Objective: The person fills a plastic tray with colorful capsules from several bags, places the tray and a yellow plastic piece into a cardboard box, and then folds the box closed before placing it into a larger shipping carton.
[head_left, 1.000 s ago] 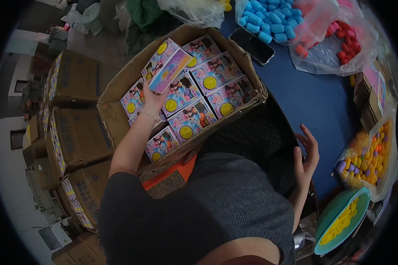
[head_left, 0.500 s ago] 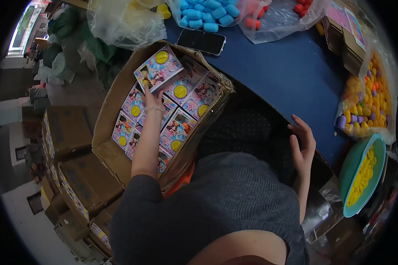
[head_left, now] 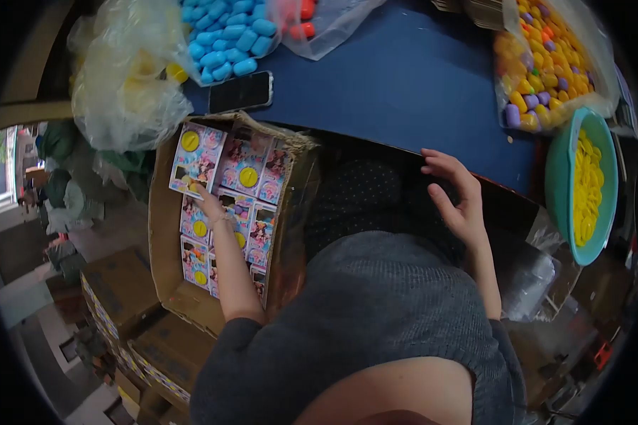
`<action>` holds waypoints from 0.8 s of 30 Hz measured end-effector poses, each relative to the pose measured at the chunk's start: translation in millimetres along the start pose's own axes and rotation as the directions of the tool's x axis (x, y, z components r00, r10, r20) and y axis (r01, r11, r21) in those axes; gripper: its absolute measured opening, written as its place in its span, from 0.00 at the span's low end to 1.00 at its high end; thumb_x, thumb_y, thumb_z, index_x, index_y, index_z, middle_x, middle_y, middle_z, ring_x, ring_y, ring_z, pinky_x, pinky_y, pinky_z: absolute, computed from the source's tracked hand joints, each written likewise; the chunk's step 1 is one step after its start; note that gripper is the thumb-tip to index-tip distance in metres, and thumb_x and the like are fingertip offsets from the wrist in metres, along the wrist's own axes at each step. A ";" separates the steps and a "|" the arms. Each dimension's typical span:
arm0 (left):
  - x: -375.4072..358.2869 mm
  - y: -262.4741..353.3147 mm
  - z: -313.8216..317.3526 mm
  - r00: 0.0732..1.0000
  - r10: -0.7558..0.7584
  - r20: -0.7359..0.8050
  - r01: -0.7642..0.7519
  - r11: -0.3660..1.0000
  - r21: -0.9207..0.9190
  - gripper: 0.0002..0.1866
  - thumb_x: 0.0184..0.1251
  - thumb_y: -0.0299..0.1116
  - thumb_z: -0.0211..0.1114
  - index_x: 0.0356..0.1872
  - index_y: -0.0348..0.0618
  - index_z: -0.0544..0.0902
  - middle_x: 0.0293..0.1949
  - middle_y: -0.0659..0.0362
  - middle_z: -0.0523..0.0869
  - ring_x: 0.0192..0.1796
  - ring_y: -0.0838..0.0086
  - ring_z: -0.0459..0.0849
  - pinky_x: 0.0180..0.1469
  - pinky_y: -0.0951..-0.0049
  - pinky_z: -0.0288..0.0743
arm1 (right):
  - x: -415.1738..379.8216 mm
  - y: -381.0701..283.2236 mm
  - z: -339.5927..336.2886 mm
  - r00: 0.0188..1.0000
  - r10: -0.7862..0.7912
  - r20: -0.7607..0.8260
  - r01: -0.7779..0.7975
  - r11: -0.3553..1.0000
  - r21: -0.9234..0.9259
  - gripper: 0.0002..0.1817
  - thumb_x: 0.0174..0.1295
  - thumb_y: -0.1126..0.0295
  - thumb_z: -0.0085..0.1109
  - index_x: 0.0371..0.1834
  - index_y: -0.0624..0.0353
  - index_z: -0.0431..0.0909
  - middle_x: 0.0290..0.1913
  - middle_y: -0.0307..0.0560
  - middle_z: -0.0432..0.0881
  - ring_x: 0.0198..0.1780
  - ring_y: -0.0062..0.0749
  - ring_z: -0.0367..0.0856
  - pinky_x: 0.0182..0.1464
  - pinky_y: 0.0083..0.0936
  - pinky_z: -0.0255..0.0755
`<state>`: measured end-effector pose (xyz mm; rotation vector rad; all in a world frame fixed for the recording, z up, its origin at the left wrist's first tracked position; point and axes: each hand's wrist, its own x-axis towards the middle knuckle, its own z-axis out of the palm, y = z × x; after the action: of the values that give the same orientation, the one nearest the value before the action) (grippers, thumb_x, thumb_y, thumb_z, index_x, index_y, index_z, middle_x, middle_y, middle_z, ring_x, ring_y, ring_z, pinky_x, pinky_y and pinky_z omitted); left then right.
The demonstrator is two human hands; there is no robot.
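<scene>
My left hand (head_left: 210,207) grips the near edge of a small printed toy box (head_left: 197,157), pink and blue with a yellow round dial. That box is at the far left corner of a large open carton (head_left: 164,273), which stands beside my lap. Several matching boxes (head_left: 252,166) fill the carton in rows, some partly covered by my left forearm. My right hand (head_left: 461,202) hovers over my right leg near the table edge, fingers curved and apart, holding nothing.
On the blue table (head_left: 383,78) lie a phone (head_left: 241,92), a bag of blue capsules (head_left: 230,39), a bag of red capsules (head_left: 303,30) and a bag of mixed capsules (head_left: 553,71). A teal basin (head_left: 556,177) holds yellow pieces. More cartons (head_left: 120,290) are stacked at left.
The box in my left hand has gone from tilted above the others to nearly level in the carton's corner. My head view has turned; my right hand remains empty.
</scene>
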<state>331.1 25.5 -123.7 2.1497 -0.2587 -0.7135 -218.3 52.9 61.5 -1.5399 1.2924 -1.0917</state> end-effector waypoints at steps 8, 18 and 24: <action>64.2 25.8 -9.9 0.971 -0.076 0.228 -0.033 0.898 0.439 0.53 0.56 0.75 0.55 0.71 0.38 0.65 0.64 0.47 0.76 0.60 0.56 0.78 0.60 0.56 0.72 | -46.7 15.7 -21.7 0.992 -0.116 -0.044 0.110 0.988 -0.105 0.17 0.63 0.70 0.64 0.54 0.61 0.77 0.57 0.51 0.80 0.48 0.42 0.84 0.52 0.33 0.77; -188.0 220.3 28.8 0.299 0.878 0.375 -0.954 0.280 0.106 0.20 0.75 0.36 0.58 0.62 0.34 0.75 0.52 0.48 0.83 0.55 0.62 0.81 0.55 0.66 0.77 | -288.7 16.4 -189.3 0.491 0.536 -0.687 -0.871 0.316 -0.377 0.18 0.57 0.54 0.70 0.30 0.62 0.85 0.20 0.47 0.81 0.25 0.34 0.83 0.29 0.31 0.75; -478.8 153.9 152.1 -0.627 0.428 0.650 -0.682 0.102 -0.725 0.12 0.61 0.19 0.64 0.46 0.37 0.84 0.41 0.51 0.86 0.45 0.67 0.86 0.48 0.71 0.79 | -299.1 42.2 -212.2 0.442 0.734 -0.515 -0.776 0.601 0.192 0.14 0.58 0.62 0.72 0.34 0.62 0.86 0.18 0.38 0.78 0.19 0.16 0.75 0.22 0.18 0.67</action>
<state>-137.9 26.9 113.1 0.4438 -2.4884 -0.9919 -461.1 330.7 48.8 -0.4659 2.1554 -0.8701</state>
